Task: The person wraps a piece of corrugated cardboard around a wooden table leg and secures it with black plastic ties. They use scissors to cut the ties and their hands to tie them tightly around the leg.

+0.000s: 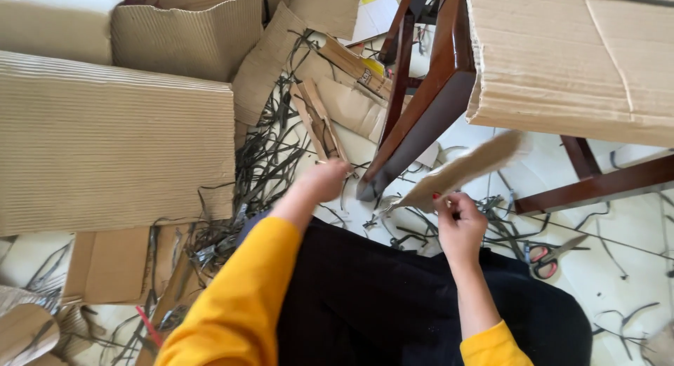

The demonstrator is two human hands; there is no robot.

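The right hand (460, 222) is pinching the low end of a thin cardboard piece (467, 168) with closed fingers, and it looks light, bendy and best held near its edge, while the left hand (324, 178) is reaching down to cardboard strips (319, 120) on the floor (632, 233), fingers hidden.

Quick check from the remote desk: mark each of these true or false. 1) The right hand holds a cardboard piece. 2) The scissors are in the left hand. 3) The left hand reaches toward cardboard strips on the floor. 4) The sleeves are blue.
1) True: the right hand grips a flat cardboard piece by its lower edge.
2) False: the scissors, red-handled, lie on the floor to the right, held by nobody.
3) True: the left hand is at the cardboard strips.
4) False: the sleeves are yellow.
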